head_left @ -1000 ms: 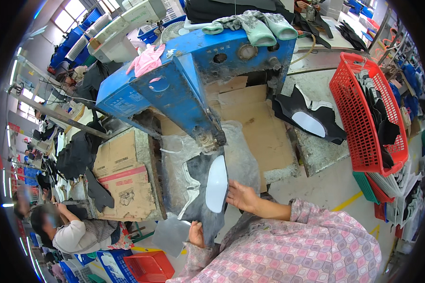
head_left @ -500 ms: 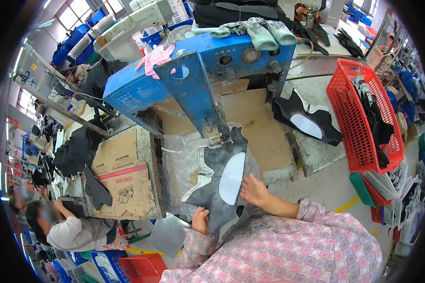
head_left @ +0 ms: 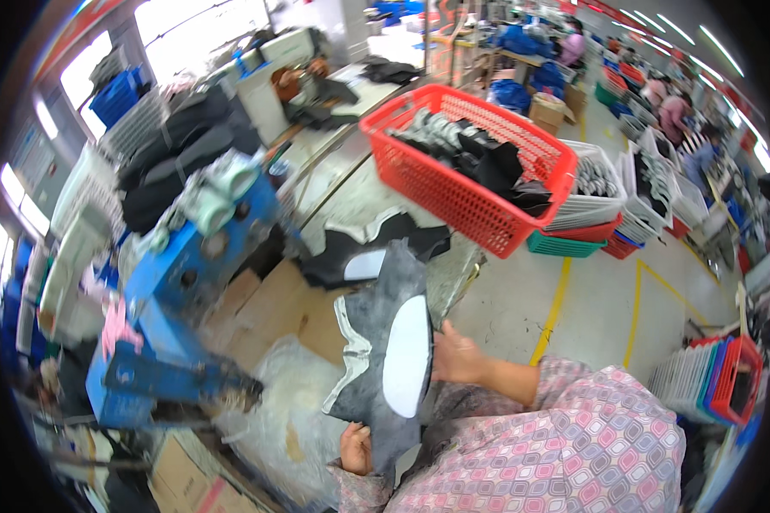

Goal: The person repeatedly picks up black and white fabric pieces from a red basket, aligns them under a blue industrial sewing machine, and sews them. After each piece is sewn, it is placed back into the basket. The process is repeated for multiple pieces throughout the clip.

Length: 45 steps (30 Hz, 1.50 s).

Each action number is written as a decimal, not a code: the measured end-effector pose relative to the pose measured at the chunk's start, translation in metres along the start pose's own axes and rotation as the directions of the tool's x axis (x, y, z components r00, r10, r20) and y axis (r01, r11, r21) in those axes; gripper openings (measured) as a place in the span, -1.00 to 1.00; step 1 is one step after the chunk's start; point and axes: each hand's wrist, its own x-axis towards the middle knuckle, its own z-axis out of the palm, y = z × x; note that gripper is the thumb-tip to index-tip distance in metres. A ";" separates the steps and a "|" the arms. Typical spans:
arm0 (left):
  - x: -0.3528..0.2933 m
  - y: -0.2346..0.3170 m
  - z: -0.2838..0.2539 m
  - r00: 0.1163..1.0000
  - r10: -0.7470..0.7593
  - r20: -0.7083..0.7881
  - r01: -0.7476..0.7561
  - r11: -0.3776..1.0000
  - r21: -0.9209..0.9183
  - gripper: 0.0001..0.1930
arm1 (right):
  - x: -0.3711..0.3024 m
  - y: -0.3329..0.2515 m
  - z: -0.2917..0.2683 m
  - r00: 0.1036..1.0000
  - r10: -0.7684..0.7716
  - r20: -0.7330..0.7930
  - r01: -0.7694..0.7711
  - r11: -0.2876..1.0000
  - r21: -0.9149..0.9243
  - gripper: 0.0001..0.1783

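A dark shoe upper piece (head_left: 370,321) with a white half-oval patch (head_left: 406,359) and pale edging spans the space between my hands. My left hand (head_left: 356,448) is closed on its lower left edge, thumb on top. On the other side my right hand (head_left: 459,356) grips the right edge beside the patch, some fingers hidden by the piece. Beyond it a similar dark piece (head_left: 316,267) with a white patch lies on the grey worktop (head_left: 436,256).
A blue machine (head_left: 158,299) stands to the left, with plastic sheeting (head_left: 291,402) below its arm. A red basket (head_left: 462,201) of dark pieces sits at the worktop's far right. Stacked baskets (head_left: 586,227) stand beyond it on the floor.
My view has swung to the right. The shoe upper piece has come away from under the machine's arm, carried rightward in both hands. My left hand now grips its edge.
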 end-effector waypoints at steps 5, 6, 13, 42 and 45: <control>0.113 0.052 0.145 0.945 -0.060 0.320 -0.153 0.786 0.600 -0.78 | -0.070 -0.134 0.038 0.877 -0.445 0.182 0.477 0.763 -0.435 -0.26; 0.138 0.059 0.184 0.905 -0.153 0.398 -0.142 0.772 0.619 -0.79 | -0.082 -0.167 0.043 0.816 -0.540 0.206 0.571 0.698 -0.432 -0.28; 0.331 0.045 0.463 0.831 -0.105 0.547 -0.395 0.580 0.712 -0.86 | -0.127 -0.414 0.042 0.600 -0.768 0.224 0.748 0.441 -0.496 -0.43; 0.198 -0.044 0.145 0.902 -0.303 -0.308 0.426 0.738 0.523 -0.64 | 0.122 -0.233 -0.116 0.651 -0.758 0.041 -0.099 -0.139 -0.985 -0.52; 0.194 -0.058 0.097 0.909 -0.134 -0.394 0.278 0.900 0.336 -0.63 | 0.177 -0.250 -0.142 0.671 -0.725 0.156 -0.264 -0.430 -0.863 -0.48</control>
